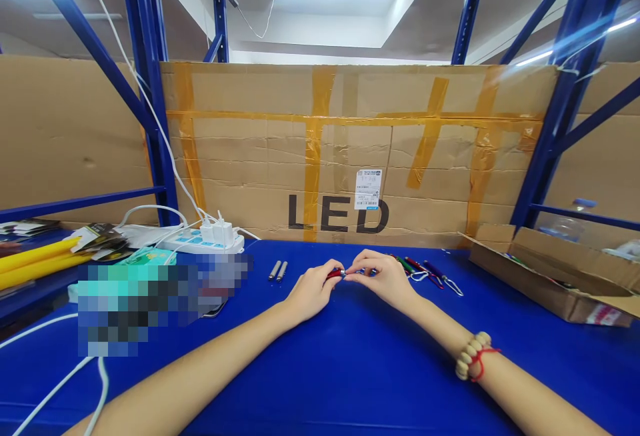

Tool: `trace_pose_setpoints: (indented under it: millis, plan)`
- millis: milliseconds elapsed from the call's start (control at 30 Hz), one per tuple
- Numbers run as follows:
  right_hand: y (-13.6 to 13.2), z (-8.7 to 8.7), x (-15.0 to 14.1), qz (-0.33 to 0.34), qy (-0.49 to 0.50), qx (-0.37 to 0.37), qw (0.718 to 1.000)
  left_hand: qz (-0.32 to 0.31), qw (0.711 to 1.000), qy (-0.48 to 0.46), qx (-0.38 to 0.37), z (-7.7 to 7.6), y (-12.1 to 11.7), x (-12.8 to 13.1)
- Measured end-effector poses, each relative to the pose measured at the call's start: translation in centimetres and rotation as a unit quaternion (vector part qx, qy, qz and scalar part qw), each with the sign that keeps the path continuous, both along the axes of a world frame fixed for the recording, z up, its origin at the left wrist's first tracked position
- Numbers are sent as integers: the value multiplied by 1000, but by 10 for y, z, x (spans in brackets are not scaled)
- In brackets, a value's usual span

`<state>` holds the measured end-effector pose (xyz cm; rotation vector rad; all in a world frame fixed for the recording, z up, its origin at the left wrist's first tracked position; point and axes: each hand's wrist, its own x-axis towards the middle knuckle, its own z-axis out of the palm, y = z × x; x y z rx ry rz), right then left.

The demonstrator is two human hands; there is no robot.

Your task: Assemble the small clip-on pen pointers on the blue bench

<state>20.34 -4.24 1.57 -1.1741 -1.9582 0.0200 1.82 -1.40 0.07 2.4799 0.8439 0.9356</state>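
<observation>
Above the blue table, my left hand (pixel 313 289) pinches a slim red tube (pixel 334 274) between thumb and fingers. At the tube's silver end, my right hand (pixel 383 278) has its thumb and fingertips closed, and the two hands almost meet there. What kind of thing the tube is, I cannot make out. Two short silver-grey cylinders (pixel 278 271) lie side by side to the left of my left hand. Just beyond my right hand are several slim coloured tubes (pixel 421 273), green, red and blue, some with looped cords; my hand partly hides them.
An open cardboard box (pixel 555 293) stands on the right. At the left are a white power strip (pixel 220 239) with plugs and cables, a teal packet (pixel 145 257), yellow tubes (pixel 40 261) and a blurred patch. A cardboard wall (pixel 260 169) and blue rack posts (pixel 160 156) border the back.
</observation>
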Motion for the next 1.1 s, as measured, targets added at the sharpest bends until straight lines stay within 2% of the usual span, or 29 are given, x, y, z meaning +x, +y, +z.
trace_pose_setpoints:
  millis: [167, 467, 800, 933, 1100]
  plan:
    - [1, 2, 3, 12, 8, -14, 1000, -32, 999, 6, 1, 0, 1, -1]
    - [-3, 8, 3, 45, 37, -93, 994, -67, 997, 21, 11, 3, -3, -3]
    - [-2, 3, 6, 66, 61, -174, 981, -107, 983, 90, 120, 0, -4, -4]
    - [-2, -1, 6, 64, 64, -174, 981, -113, 983, 105, 101, 0, -4, -4]
    - [-2, -2, 5, 80, 92, -181, 976, -110, 989, 80, 63, 0, -4, -4]
